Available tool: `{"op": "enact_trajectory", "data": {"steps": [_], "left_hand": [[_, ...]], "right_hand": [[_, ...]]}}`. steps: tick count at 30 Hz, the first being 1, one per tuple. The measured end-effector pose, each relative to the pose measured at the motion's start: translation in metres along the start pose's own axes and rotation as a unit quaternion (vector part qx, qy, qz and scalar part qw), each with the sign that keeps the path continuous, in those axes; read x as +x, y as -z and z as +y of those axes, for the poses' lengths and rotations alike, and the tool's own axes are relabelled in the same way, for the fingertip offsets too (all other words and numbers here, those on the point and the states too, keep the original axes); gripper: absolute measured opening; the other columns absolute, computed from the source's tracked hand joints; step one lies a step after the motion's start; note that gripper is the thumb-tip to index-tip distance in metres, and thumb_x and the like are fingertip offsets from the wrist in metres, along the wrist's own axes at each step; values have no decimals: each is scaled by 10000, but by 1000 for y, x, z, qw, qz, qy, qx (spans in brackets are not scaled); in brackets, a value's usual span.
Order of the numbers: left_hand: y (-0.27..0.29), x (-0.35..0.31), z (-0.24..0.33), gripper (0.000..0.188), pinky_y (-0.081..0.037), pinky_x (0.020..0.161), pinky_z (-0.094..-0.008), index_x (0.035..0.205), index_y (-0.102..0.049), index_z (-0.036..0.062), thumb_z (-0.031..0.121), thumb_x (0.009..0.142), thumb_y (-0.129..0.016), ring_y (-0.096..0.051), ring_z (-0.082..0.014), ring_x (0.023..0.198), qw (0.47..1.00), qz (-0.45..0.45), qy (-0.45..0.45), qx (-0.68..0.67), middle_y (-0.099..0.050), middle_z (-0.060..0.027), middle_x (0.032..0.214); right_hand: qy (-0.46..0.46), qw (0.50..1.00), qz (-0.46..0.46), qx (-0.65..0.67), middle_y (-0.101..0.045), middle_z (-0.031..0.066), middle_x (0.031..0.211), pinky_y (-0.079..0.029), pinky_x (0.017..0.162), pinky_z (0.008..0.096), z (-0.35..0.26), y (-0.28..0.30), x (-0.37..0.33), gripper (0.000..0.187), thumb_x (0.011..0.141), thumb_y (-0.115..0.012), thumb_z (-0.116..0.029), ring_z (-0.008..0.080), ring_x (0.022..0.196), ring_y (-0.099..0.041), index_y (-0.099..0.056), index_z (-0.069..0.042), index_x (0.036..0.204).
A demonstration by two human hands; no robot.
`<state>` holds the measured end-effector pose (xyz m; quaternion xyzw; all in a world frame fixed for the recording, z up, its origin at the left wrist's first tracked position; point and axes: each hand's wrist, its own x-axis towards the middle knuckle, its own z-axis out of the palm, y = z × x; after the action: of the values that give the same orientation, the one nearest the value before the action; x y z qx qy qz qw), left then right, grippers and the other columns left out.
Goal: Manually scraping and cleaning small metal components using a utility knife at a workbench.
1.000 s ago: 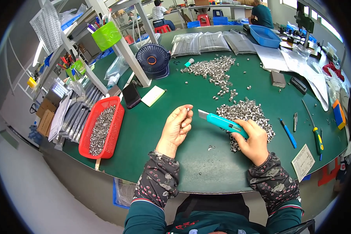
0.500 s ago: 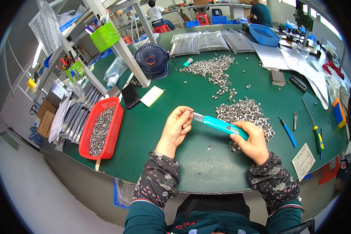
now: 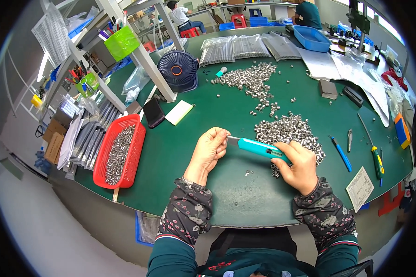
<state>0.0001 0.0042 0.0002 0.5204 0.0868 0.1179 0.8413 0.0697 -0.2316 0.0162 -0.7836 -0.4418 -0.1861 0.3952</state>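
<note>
A turquoise utility knife (image 3: 258,147) lies across the space between my hands, its blade pointing left. My right hand (image 3: 301,168) is wrapped round the back of its handle, thumb below. The blade tip reaches the fingertips of my left hand (image 3: 208,152), which are pinched together. Whatever sits in that pinch is too small and covered to make out. Behind the knife and right hand spreads a pile of small silvery metal rings (image 3: 289,130). Thin shavings (image 3: 248,173) lie on the green tabletop (image 3: 235,203) below the knife.
At left stands a red basket (image 3: 135,154) of metal pieces. A phone (image 3: 153,113), a notepad (image 3: 179,112) and a fan (image 3: 178,71) are behind it. More rings (image 3: 249,79) lie farther back. At right are a blue-handled tool (image 3: 341,154), a screwdriver (image 3: 377,164) and a paper slip (image 3: 360,189).
The knife has rolled a little in my right hand, so its blade shows darker and narrower. It has shifted slightly left. My left pinch stays nearly where it was.
</note>
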Motion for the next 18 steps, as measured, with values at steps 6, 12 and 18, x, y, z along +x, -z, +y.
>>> {"op": "enact_trajectory", "data": {"steps": [6,12,18], "left_hand": [[2,1,-1,249,-236,342,-146,850,-541,28,268,902,-507,-339,-27,459,998,21,24,-45,-477,-8,688],[-2,0,2,208,-256,352,-142,920,-545,15,216,912,-493,-348,-24,478,999,11,-9,-29,-514,-36,748],[-6,0,4,155,-281,378,-134,952,-551,20,160,900,-512,-372,-25,513,999,4,-10,-51,-532,-43,779]], "right_hand": [[1,997,59,42,-520,89,667,-419,491,337,10,-2,2,271,688,-691,-164,257,556,-541,-611,-67,928],[-23,998,6,59,-525,97,668,-420,499,334,11,-4,0,259,699,-688,-165,261,565,-543,-616,-58,924],[-61,993,-29,93,-580,107,722,-450,559,338,11,-4,0,263,700,-688,-172,264,616,-576,-629,-48,925]]}}
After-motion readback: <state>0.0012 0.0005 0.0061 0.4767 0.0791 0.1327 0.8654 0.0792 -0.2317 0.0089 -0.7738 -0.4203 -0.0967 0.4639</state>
